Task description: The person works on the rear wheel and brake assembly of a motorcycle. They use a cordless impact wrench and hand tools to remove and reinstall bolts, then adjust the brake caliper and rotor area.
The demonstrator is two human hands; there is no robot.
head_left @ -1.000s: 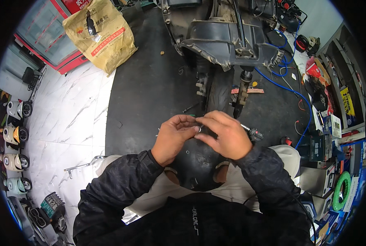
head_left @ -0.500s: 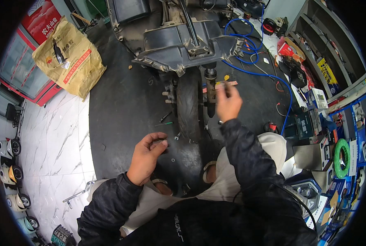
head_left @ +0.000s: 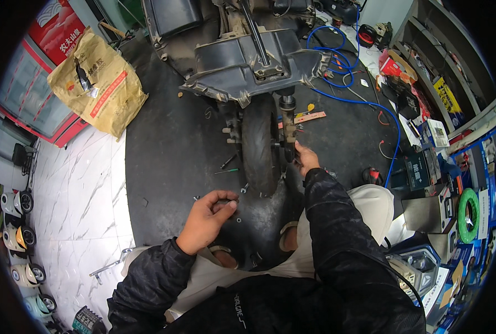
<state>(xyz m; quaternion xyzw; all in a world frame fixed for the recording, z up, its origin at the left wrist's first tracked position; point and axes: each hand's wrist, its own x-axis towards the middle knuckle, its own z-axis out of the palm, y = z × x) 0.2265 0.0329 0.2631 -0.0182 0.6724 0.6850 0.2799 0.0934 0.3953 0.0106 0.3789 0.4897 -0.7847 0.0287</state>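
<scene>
Has the right hand (head_left: 306, 160) at the lower end of the right-side fork leg (head_left: 287, 119), fingers bent; cannot tell whether pinching anything there. Holds the left hand (head_left: 203, 220) above the black mat (head_left: 167, 183), thumb and forefinger drawn together; cannot tell whether around a small part. Just beyond, see the wheel (head_left: 258, 161) beside that leg, apparently in place. Judging by a small metal ring (head_left: 239, 220), a wrench (head_left: 244, 188) and a green screwdriver (head_left: 232, 170) loose on the mat, looks unfinished, with fastening probably left. Above, see dark plastic bodywork (head_left: 220, 58).

1 lg tyre (head_left: 258, 150); 4 sm scooters (head_left: 18, 236); 1 sack (head_left: 104, 83)
</scene>
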